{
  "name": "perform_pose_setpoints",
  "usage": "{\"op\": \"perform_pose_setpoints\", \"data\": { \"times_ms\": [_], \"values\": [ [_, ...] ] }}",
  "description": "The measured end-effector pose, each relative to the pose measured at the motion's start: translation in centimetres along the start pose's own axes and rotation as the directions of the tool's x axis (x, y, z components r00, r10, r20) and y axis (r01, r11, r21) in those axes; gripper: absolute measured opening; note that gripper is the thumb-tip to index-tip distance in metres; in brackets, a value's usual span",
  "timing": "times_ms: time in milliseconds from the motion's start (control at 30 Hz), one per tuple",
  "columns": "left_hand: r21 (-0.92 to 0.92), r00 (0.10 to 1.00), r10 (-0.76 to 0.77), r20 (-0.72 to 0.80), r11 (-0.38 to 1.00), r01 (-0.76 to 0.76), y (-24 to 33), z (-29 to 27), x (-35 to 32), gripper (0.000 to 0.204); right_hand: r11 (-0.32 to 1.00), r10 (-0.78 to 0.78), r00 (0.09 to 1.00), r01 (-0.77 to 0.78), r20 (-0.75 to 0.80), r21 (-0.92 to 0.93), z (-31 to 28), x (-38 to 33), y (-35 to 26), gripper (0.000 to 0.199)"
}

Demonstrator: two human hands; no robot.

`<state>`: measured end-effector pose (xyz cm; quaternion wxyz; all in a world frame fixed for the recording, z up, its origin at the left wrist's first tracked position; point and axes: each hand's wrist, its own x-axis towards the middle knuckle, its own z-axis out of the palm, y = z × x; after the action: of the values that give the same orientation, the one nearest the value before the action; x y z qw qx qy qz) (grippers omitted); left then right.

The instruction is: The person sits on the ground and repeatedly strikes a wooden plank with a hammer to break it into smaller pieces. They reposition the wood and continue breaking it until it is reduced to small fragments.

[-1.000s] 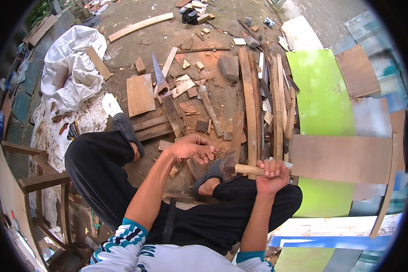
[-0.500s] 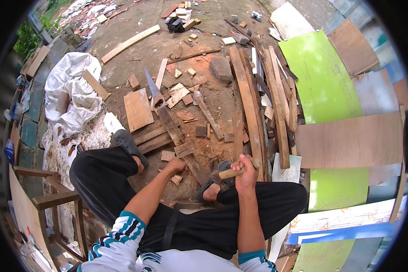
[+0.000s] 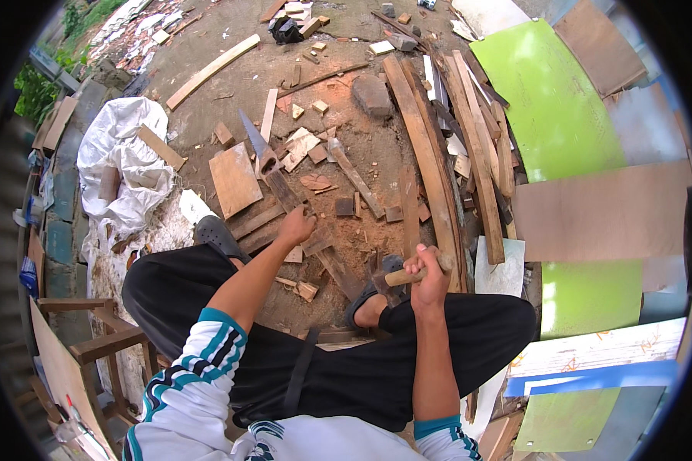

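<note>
My right hand [image 3: 430, 278] is wrapped round the wooden handle of a hammer [image 3: 396, 277], held over my right shin. Its dark head is partly blurred against my shoe. Fingers bent, my left hand [image 3: 297, 226] is closed at a long dark plank [image 3: 337, 270] lying on the ground between my feet. Whatever its fingertips pinch is too small to make out. A short wood block [image 3: 316, 241] rests across that plank beside the hand. Beyond them lies a handsaw [image 3: 266, 160], its blade pointing away. A squared wooden stick [image 3: 355, 178] is to its right.
Long boards [image 3: 421, 154] lie stacked to the right, beside green sheets [image 3: 550, 100] and a brown plywood panel [image 3: 603, 211]. A white sack [image 3: 123, 154] and a wooden frame [image 3: 108, 343] are at left. A stone [image 3: 371, 96] and scattered offcuts cover the ground ahead.
My left hand has moved forward along the plank, away from me. My right hand still grips the hammer, shifted slightly right in view. The whole view has tilted a little.
</note>
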<state>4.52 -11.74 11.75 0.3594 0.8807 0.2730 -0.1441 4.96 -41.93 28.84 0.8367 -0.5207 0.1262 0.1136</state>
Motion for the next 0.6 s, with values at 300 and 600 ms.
{"op": "perform_pose_setpoints", "data": {
  "times_ms": [300,600],
  "values": [
    [0.405,0.987,0.065,0.149,0.906,-0.12,-4.0,5.4,-4.4,0.091,0.998,0.018,0.998,-0.021,-0.065,-0.055,-0.2,-0.9,0.5,0.031],
    [0.541,0.922,0.25,0.296,0.751,-0.377,-3.7,6.4,0.2,0.096,0.994,0.037,0.996,-0.045,-0.08,-0.097,2.1,-1.9,1.4,0.033]
  ]
}}
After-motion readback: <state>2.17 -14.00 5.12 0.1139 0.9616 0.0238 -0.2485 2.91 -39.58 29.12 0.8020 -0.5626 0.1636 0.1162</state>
